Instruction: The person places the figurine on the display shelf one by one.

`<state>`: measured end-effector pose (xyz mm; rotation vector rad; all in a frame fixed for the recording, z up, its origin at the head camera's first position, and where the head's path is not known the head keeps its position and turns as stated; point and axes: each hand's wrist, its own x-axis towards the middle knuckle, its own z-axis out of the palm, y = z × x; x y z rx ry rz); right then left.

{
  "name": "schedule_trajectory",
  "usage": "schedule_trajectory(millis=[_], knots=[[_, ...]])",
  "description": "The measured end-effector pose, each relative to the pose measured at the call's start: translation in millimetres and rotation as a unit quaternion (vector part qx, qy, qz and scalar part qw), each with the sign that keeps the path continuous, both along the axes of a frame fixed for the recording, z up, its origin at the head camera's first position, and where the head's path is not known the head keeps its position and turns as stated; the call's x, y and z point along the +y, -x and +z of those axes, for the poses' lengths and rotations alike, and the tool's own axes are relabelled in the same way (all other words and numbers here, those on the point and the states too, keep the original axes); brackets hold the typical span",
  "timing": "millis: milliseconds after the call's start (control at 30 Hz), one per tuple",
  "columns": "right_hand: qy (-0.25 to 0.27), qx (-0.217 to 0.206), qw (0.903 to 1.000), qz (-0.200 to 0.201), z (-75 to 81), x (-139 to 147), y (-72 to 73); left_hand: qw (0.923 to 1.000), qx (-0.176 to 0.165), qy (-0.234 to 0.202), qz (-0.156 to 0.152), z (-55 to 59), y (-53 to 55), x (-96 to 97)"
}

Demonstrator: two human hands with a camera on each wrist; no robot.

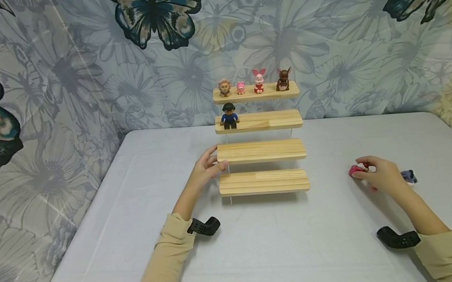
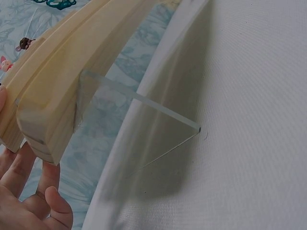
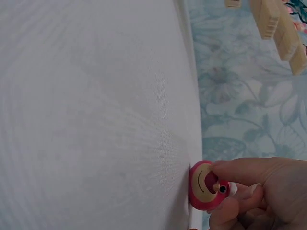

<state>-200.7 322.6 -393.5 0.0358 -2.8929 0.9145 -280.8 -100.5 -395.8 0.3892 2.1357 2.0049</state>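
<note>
My left hand [image 1: 207, 165] grips the left end of a tiered wooden display shelf [image 1: 260, 151], at its second board from the bottom. In the left wrist view that hand's fingers [image 2: 21, 167] curl at the board's end. Over on the right, my right hand [image 1: 380, 175] pinches a small pink-red toy figure [image 1: 357, 169] between thumb and fingers. The right wrist view shows the toy's cream face with a curved smile and a dark eye [image 3: 222, 189]; its edge meets the white cloth or lies very near it. Fingers hide part of it.
Several small figures, including a brown one [image 1: 283, 80], stand on the top board. A figure in blue [image 1: 229, 116] stands at the left of the board below. A blue-grey toy [image 1: 409, 176] lies behind my right wrist. Clear supports [image 2: 144, 98] hold the boards up.
</note>
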Motion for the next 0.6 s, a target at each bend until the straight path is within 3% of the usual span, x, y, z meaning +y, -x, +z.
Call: schedule_trajectory(millis=[600], knots=[[0.002, -0.017, 0.9999, 0.003, -2.9, 1.4, 1.5, 1.0, -0.005, -0.007, -0.002, 0.6, -1.4, -0.1]])
